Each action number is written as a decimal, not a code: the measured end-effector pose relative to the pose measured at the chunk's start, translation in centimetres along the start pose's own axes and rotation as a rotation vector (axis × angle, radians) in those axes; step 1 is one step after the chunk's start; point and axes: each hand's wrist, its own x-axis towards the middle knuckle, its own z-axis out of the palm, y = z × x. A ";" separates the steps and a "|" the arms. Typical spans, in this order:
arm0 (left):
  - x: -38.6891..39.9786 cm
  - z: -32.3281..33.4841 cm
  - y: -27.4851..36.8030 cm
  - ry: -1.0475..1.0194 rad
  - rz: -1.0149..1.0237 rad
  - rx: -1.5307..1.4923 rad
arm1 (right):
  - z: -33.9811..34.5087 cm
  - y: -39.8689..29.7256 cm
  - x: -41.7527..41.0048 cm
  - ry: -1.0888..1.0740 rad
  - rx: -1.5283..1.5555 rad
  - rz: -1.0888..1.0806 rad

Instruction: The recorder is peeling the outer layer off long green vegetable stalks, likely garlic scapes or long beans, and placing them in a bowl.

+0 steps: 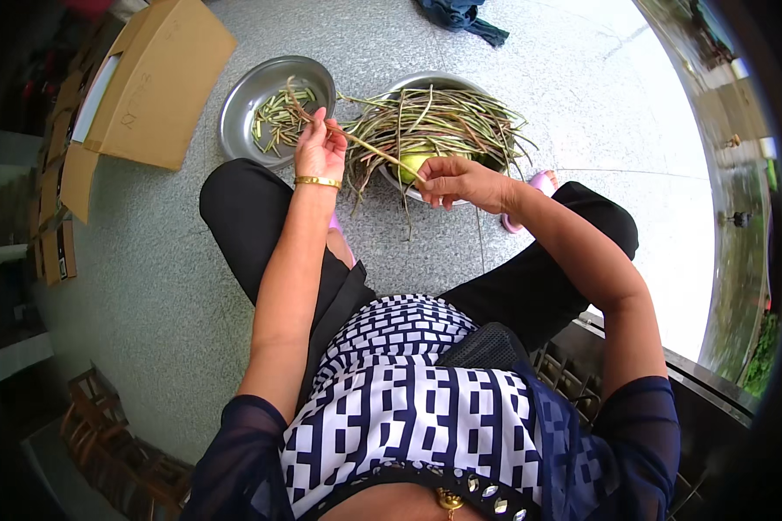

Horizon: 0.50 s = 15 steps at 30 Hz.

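Note:
A long yardlong bean or similar thin stem stretches between my two hands, above the gap between two metal basins. My left hand pinches it near one end, and its curled brownish tip rises past the fingers. At the other end, my right hand holds it between thumb and fingers. Below my left hand is a metal basin with short cut green pieces inside. The second metal basin bears a heap of long green and reddish stems, some hanging over its rim. A pale green round fruit or vegetable shows under them.
An open cardboard box stands on the speckled floor at the upper left. Dark blue cloth lies at the top. Wooden chairs are at the lower left. My knees flank the basins.

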 end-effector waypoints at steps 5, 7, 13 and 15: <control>-0.2 0.1 -1.0 -0.056 -0.010 0.055 | -0.3 0.3 0.3 -0.026 0.048 0.026; -0.4 0.2 -1.0 -0.071 -0.053 0.096 | -0.5 0.6 0.3 -0.063 0.064 0.036; 0.4 -1.0 -0.7 -0.070 -0.059 0.161 | 0.3 1.5 0.6 0.058 -0.698 -0.312; 0.7 -1.2 -0.8 -0.025 -0.082 0.152 | 1.0 1.1 0.2 0.067 -0.776 -0.318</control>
